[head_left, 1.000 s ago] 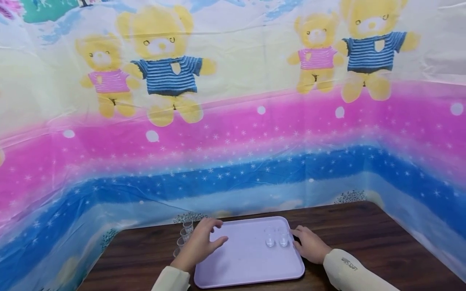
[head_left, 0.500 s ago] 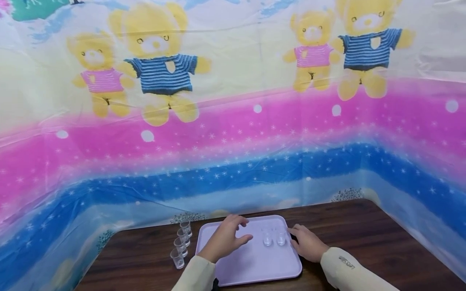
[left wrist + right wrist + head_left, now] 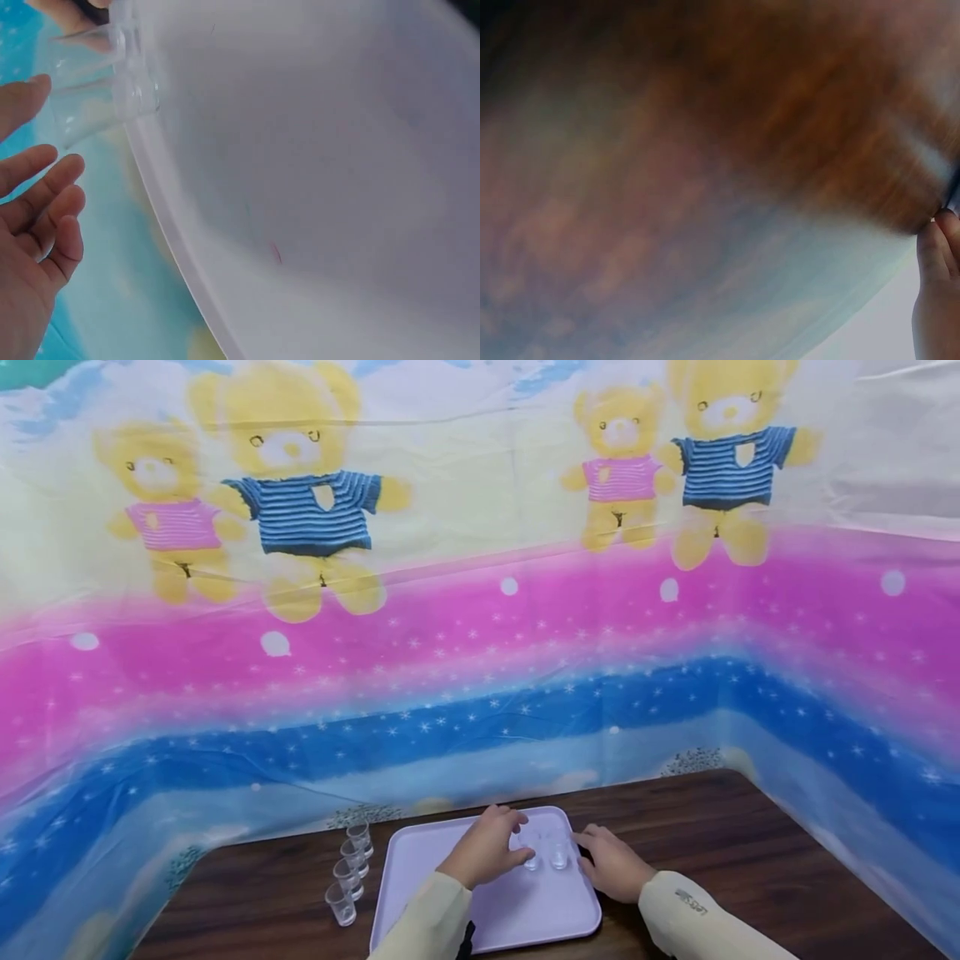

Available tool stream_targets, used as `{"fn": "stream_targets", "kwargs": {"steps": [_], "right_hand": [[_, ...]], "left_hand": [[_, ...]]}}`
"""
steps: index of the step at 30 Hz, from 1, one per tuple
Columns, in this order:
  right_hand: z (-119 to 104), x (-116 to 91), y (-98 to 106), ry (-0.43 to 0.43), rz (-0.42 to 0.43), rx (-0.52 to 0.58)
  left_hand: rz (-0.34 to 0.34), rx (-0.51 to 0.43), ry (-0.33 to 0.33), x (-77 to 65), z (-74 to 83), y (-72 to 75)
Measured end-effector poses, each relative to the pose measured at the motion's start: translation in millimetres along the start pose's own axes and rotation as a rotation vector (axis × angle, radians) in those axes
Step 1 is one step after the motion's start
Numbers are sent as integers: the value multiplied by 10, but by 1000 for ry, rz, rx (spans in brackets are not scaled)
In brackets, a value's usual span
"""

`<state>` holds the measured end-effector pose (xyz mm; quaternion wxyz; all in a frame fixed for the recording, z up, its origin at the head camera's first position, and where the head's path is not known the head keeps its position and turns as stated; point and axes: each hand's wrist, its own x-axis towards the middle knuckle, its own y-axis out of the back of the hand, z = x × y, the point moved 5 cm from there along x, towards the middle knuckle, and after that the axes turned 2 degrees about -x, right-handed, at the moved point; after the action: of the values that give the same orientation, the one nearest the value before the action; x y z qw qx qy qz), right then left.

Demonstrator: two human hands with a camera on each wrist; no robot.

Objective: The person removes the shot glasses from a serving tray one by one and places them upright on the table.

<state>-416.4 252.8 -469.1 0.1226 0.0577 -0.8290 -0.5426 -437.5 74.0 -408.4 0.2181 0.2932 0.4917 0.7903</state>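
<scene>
Two small clear cups stand side by side on a pale lilac tray [image 3: 420, 868], near its right edge. My left hand [image 3: 487, 847] is above the tray with thumb and fingers spread, right at the left-hand cup [image 3: 531, 862]. In the left wrist view the thumb is close to the rim of a clear cup [image 3: 101, 109] and the fingers are loosely bent, not wrapped round it. The other cup [image 3: 558, 857] lies between that one and my right hand [image 3: 617, 864]. My right fingers touch the tray's right edge. The right wrist view is mostly blurred, with straight fingers [image 3: 932, 259] at its edge.
Several clear cups [image 3: 341, 906] stand in a row on the dark wooden table [image 3: 255, 893], left of the tray. A curtain [image 3: 450, 677] printed with bears hangs behind the table and round its sides.
My left hand has moved right across the tray, from its left edge to the left-hand cup. The right hand stays at the tray's edge. The head view has shifted slightly.
</scene>
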Motion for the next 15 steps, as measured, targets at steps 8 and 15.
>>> {"fn": "stream_targets", "kwargs": {"steps": [8,15], "right_hand": [[-63,-2,31,15,4,9],[-14,-18,26,5,-7,29]], "left_hand": [[16,67,-8,42,63,-25],[29,32,-3,29,76,31]]}}
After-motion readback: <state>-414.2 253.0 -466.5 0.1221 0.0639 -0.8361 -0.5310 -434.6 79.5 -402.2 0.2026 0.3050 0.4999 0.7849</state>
